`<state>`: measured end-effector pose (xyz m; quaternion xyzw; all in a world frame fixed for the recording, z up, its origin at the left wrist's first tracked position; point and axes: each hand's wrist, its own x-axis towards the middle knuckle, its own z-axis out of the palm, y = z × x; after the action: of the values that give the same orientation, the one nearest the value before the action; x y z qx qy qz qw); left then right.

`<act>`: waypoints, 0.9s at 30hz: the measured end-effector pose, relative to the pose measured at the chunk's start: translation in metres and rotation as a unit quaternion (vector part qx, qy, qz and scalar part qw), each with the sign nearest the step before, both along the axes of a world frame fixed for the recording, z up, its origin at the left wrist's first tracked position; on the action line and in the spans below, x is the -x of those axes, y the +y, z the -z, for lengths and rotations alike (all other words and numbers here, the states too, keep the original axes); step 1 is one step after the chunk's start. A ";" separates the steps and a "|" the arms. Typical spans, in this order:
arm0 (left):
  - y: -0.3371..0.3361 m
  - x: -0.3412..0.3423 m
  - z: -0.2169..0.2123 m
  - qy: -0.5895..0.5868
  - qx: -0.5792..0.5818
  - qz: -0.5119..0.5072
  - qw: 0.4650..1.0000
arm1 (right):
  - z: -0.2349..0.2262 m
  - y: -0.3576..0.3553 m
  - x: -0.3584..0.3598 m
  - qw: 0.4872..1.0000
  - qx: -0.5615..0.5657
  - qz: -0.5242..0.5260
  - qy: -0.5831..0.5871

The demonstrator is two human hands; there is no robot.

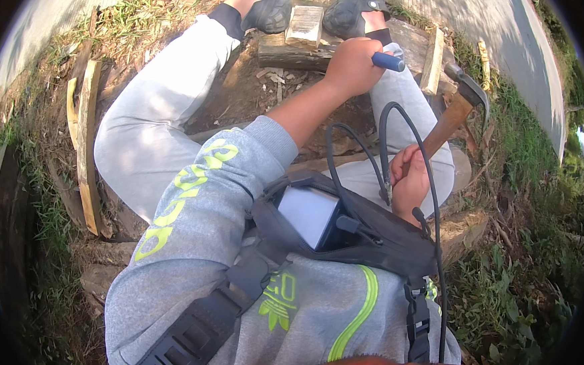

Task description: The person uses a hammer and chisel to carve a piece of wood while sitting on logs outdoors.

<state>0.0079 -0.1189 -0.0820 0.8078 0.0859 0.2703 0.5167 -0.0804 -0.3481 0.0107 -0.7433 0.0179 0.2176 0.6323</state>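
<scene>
Hands of a seated person. The left hand (355,65), its fingers closed round a blue handle (389,61), is the nearer to the wooden block (304,26), which lies just beyond it and to its left, between the dark shoes (269,8). The block's long axis runs roughly away from the body. The right hand (409,182), fingers wrapped round the wooden shaft of a hammer-like tool (450,118), lies farther off; the tool's head points outward, to the right. Anything beyond the blue handle is hidden.
</scene>
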 end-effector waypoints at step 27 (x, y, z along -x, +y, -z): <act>0.000 -0.005 0.004 -0.010 -0.024 0.003 1.000 | 0.019 -0.007 0.006 0.992 -0.117 0.002 -0.041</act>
<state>0.0131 -0.1185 -0.0857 0.8176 0.0717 0.2790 0.4985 -0.0862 -0.3548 -0.0083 -0.6724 -0.0321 0.1866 0.7156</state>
